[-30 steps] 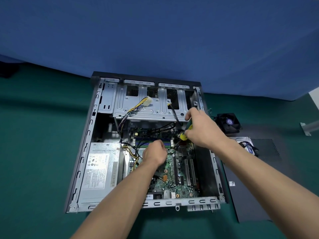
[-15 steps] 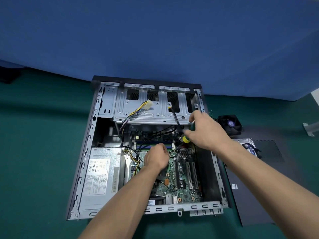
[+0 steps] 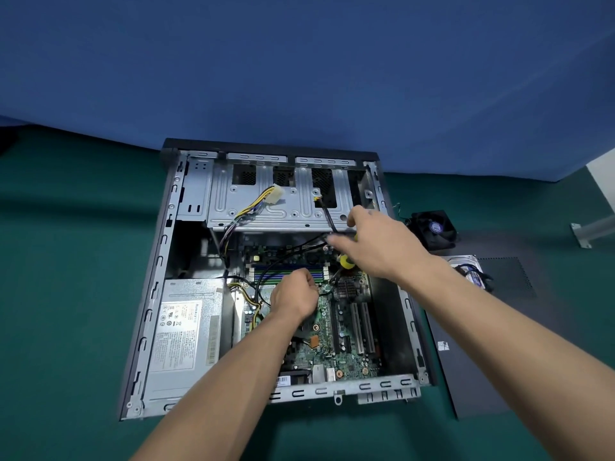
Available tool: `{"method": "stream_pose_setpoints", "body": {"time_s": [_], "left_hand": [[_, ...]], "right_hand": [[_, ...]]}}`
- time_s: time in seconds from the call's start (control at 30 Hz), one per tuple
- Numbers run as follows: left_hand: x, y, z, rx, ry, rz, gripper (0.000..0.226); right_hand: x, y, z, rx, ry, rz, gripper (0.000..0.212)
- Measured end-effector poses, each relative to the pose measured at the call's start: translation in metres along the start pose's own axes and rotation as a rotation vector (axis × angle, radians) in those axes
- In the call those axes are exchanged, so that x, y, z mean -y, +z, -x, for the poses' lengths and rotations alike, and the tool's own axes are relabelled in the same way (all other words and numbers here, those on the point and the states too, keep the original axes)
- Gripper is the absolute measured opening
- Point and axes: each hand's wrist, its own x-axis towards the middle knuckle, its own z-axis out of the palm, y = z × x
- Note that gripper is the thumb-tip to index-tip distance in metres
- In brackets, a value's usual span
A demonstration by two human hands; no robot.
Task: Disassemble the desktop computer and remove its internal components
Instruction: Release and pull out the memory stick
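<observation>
On the green mat, the open computer case [image 3: 156, 294] lies on its side with its motherboard [image 3: 346, 331] exposed; the left hand [image 3: 294, 296] is curled into a fist over the board, what it holds hidden; the right hand [image 3: 376, 244] grips a yellow-handled screwdriver [image 3: 346, 261] near the drive cage [image 3: 266, 201]; 1 power supply [image 3: 186, 331] sits left; 1 loose fan [image 3: 432, 227] rests outside, right.

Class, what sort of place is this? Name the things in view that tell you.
Probably a repair or teardown bench: an open computer case on a green mat, a removed fan beside it, and a blue backdrop.
</observation>
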Motion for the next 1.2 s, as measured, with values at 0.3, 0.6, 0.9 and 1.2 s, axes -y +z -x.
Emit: {"method": "stream_pose_setpoints", "body": {"time_s": [0.3, 0.6, 0.9, 1.2], "left_hand": [[-0.003, 0.003, 0.004, -0.044, 0.055, 0.03, 0.017], [-0.012, 0.005, -0.005, -0.108, 0.403, -0.18, 0.032], [-0.009, -0.002, -0.021, -0.073, 0.534, -0.546, 0.034], [-0.004, 0.004, -0.024, -0.044, 0.511, -0.399, 0.028]], "right_hand": [[0.003, 0.001, -0.004, -0.031, 0.013, -0.004, 0.021], [0.009, -0.001, -0.007, -0.012, 0.07, -0.108, 0.015], [0.008, 0.003, -0.003, -0.027, 0.116, -0.103, 0.021], [-0.005, -0.002, -0.004, -0.031, 0.112, -0.046, 0.017]]}}
